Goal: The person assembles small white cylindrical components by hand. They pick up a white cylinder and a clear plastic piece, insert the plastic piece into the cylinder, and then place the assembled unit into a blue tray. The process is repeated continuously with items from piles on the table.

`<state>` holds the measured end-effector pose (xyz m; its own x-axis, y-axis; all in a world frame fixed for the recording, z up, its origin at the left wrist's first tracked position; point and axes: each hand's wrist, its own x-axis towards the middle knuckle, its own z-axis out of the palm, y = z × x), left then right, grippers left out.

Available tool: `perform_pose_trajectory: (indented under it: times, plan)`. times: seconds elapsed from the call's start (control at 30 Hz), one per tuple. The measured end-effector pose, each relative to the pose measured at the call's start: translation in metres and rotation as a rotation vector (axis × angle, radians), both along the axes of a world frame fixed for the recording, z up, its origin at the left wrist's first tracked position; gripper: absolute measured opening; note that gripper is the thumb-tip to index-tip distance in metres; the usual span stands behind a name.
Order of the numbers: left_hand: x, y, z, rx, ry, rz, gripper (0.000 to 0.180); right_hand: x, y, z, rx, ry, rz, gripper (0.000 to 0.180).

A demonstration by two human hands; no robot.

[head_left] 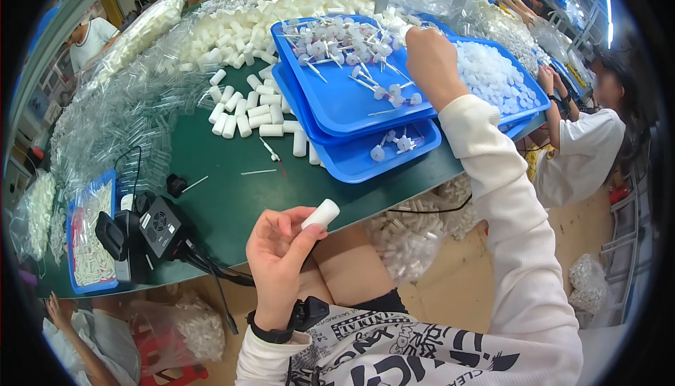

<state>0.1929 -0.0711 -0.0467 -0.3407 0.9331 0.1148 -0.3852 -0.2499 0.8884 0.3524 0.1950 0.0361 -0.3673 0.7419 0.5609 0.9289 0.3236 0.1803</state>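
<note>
My left hand (278,245) is closed around a white plastic cylinder (321,214), held near the table's front edge between thumb and fingers. My right hand (434,62) stretches out over the right side of the stacked blue trays (337,115), its fingers curled down at the far side. What the fingertips hold there is hidden by the hand. White sticks with translucent discs (351,38) lie heaped in the top tray. Beside my right hand, another blue tray (536,100) holds many small translucent white discs (489,76).
More white cylinders (249,108) are spread left of the trays, below a large cream-coloured heap (246,31). Clear tubes (119,126) pile up at left. A black device (165,224) with cables stands near a blue tray of small sticks (95,245). A co-worker (590,129) sits at right.
</note>
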Motion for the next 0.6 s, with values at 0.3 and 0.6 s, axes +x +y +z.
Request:
perform_pose_trajectory:
  times: [0.3,0.6]
  plan:
    - [0.002,-0.002,0.006,0.056,-0.081,0.047,0.027,-0.005,-0.129,0.005,-0.877,1.073,0.728,0.01]
    - [0.007,-0.014,0.005,0.063,0.008,0.086,0.023,0.007,-0.196,-0.034,-1.164,1.34,0.816,0.011]
